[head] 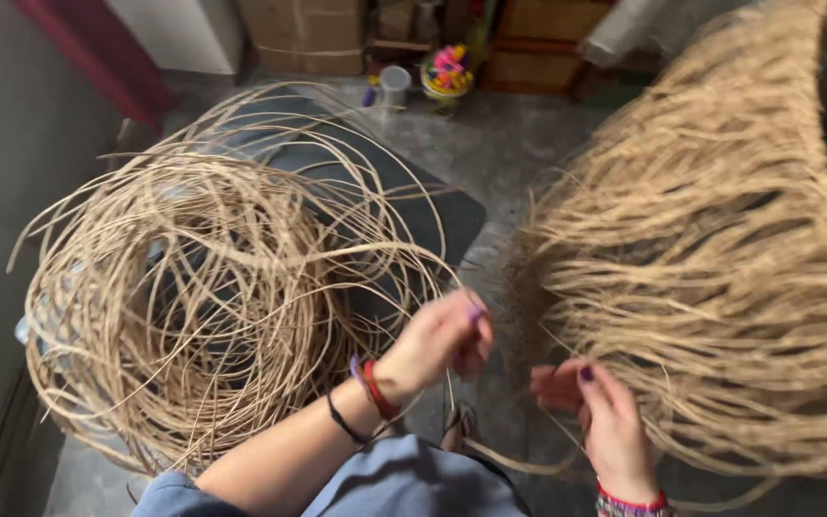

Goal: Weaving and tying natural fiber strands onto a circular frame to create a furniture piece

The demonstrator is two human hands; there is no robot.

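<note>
**Cane strand running low between two hands, coil to the left, woven mass to the right**

The person is sitting over a grey floor [519, 153], and both hands are meeting just above the lap. The left hand [442, 340] is curling its fingers inward, its grip pinched closed on thin cane strands; exactly how many it is pinching I cannot tell, the fingertips are folding over them. The right hand [605, 412] is sitting just beside it, lower and to the right, thumb pressing toward the fingers, and its grip is clenching on a flat cane strand [519, 464] that is sweeping out below both wrists.

That strand is lying with its long axis roughly left to right, sagging in a shallow curve under the hands. The right hand is the nearer one to it; the left is sitting above and apart from the curve.

The loose coil of cane [193, 297] is spreading wide on the left, resting partly on a dark mat [433, 215], and its nearest loops are arching straight into the left hand. The big woven cane piece [720, 239] is filling the right side, its free ends hanging down toward the right hand and brushing close past the knuckles.

Far back, a small white cup [395, 84] and a tub of colourful bits [447, 72] are standing well apart from everything.
</note>
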